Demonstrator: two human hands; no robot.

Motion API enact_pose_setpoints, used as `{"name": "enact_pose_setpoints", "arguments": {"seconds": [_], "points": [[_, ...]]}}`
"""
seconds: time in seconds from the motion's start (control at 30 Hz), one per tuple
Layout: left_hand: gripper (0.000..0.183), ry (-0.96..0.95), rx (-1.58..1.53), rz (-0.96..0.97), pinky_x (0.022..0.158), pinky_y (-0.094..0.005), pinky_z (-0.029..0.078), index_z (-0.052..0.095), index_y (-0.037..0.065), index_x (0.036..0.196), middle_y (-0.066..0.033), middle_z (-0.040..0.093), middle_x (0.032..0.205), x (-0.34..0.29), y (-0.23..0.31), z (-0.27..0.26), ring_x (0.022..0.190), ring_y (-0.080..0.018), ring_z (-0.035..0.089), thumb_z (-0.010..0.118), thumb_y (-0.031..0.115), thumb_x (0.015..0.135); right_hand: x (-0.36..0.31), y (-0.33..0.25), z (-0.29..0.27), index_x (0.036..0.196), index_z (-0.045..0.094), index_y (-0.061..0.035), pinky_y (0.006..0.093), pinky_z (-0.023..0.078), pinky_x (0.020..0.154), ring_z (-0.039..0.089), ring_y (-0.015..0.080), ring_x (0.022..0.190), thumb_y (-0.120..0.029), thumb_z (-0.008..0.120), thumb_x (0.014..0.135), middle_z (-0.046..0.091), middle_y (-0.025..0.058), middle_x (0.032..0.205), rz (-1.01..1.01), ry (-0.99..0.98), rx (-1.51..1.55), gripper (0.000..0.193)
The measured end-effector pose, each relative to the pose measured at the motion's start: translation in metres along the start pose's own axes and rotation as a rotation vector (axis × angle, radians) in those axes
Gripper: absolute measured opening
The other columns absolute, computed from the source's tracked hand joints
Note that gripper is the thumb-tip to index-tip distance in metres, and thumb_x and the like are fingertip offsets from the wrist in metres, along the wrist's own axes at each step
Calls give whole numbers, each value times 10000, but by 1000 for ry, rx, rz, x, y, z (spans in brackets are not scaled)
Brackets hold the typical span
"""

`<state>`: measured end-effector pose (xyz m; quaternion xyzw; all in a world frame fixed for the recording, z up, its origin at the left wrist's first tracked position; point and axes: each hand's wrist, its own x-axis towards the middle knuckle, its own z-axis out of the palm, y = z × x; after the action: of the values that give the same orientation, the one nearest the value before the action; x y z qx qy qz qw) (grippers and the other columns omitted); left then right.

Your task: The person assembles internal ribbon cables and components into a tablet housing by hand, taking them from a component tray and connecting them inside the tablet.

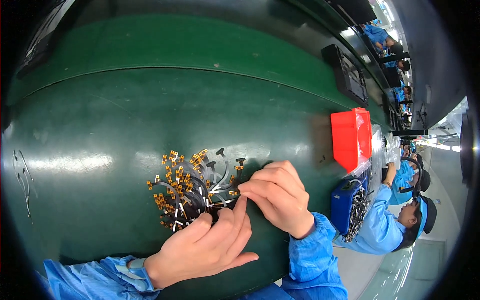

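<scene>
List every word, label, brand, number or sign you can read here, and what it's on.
None can be read.
Piled cables: any marks too small to read.
Black-framed panel: too blurred to read.
Red bin, blue bin: no legible writing.

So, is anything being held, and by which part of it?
The right hand and left hand meet at the edge of the cable pile; whether they pinch a cable, and where, cannot be told: the hands hide it.

Left hand (202, 247) and right hand (280, 197), fingers (262, 187) bent, hold their tips close together.
</scene>
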<state>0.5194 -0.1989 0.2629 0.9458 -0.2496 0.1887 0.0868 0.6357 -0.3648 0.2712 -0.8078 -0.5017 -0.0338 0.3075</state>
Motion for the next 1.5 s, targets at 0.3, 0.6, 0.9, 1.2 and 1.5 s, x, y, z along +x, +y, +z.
{"name": "enact_pose_setpoints", "arguments": {"seconds": [0.3, 0.6, 0.9, 1.2, 1.5], "points": [[588, -3, 19, 0, 706, -267, 354, 633, 86, 945, -62, 660, 1166, 1, 1, -1, 875, -146, 539, 452, 641, 868, 0, 2, 1, 885, 666, -51, 338, 471, 682, 585, 246, 800, -65, 732, 679, 606, 58, 889, -18, -16, 5, 217], [578, -18, 37, -3, 720, -266, 358, 634, 95, 947, -47, 662, 1155, 0, -1, -2, 870, -133, 541, 448, 637, 872, -1, 1, -9, 969, 702, -88, 315, 462, 696, 580, 218, 878, -78, 688, 658, 610, 24, 940, -62, -108, -93, 312], [521, -16, 39, 17, 749, -269, 372, 643, 108, 976, -44, 626, 1185, 3, -1, 0, 963, -145, 505, 483, 593, 870, -14, -7, -25, 1021, 733, -149, 326, 419, 721, 562, 199, 872, 9, 645, 677, 596, 6, 969, 97, -91, -128, 389], [510, -110, -15, 22, 796, -339, 391, 644, 81, 1052, -66, 588, 1233, 1, 0, -6, 969, -212, 525, 459, 532, 902, -65, 26, -76, 988, 657, 6, 334, 506, 800, 663, 277, 896, 77, 571, 841, 666, 169, 940, 668, 507, -306, 184], [530, -92, 91, 0, 820, -342, 374, 649, 114, 1104, -36, 571, 1237, -4, 1, -11, 1002, -207, 506, 413, 552, 922, -67, 50, -57, 887, 633, -5, 370, 482, 760, 590, 315, 854, 7, 674, 792, 577, 135, 898, 615, 385, -302, 105]]}}
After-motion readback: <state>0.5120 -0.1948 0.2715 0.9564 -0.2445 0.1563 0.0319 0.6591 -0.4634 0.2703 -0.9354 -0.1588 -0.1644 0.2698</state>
